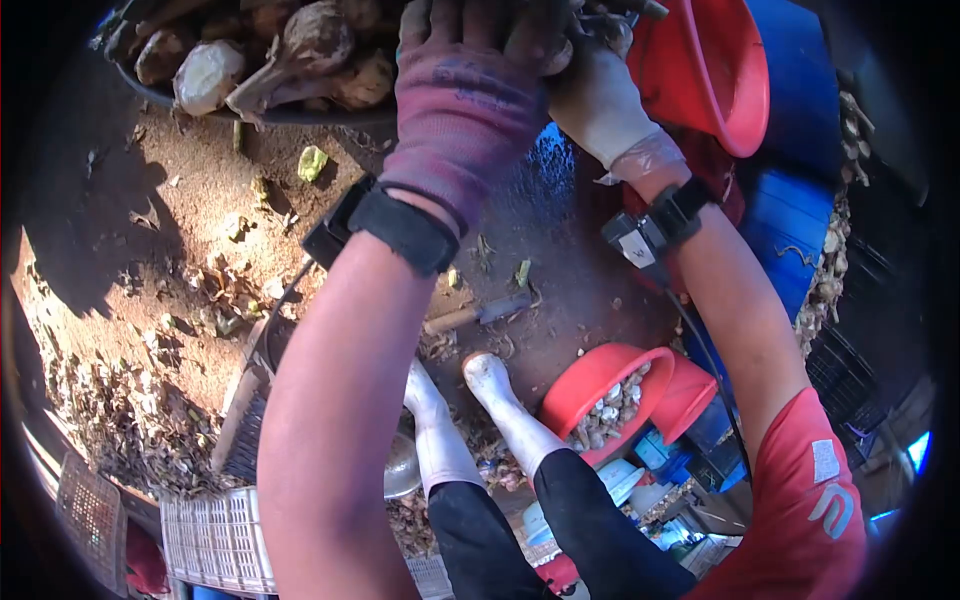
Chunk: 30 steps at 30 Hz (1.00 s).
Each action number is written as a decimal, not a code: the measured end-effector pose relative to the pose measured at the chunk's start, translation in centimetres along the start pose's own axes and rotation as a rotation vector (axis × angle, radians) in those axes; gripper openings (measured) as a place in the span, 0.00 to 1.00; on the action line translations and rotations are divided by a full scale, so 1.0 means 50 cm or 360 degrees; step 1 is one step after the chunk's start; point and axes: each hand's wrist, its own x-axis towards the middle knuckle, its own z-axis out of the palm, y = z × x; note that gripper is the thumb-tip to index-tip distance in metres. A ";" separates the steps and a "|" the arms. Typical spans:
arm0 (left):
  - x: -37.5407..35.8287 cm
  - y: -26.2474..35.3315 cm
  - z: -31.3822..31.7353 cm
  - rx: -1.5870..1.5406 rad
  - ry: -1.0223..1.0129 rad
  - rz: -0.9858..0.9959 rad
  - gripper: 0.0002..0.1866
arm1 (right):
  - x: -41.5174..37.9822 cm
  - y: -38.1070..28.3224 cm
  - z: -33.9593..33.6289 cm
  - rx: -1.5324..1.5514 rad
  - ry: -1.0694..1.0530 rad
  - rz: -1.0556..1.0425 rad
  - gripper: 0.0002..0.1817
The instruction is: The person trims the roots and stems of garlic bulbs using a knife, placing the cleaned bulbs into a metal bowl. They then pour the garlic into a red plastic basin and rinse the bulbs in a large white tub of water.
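My left hand (480, 90), in a worn pink-purple glove, is at the top of the view. Its fingers curl, partly cut off by the upper edge, and what they hold is hidden. Beside it, my right hand (600, 105) wears a pale glove and closes around a knobbly root vegetable (617, 38) with a stubby stem. Left of my hands stands a dark-rimmed container (150, 92) heaped with brown roots (365, 80). One root (208, 77) there shows a pale cut face.
A red basin (745, 90) leans by a blue barrel (790, 235) at right. Near my feet (487, 375) sit a red tub (570, 385) of small pieces and a wooden-handled tool (460, 320). Trimmings (130, 420) cover the ground at left, near a white crate (215, 540).
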 end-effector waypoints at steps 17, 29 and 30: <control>-0.716 -0.011 -0.392 -0.0153 -0.0389 -0.1323 0.34 | -0.621 0.454 -0.101 -0.1645 -0.0406 0.1659 0.31; -1.089 0.116 -0.157 -0.1011 0.0548 -0.2547 0.10 | -0.556 0.110 0.047 -0.1595 0.0138 0.1685 0.14; -1.079 0.102 -0.127 -0.1105 0.0792 -0.2619 0.09 | -0.552 0.071 0.074 -0.1726 0.0056 0.1620 0.13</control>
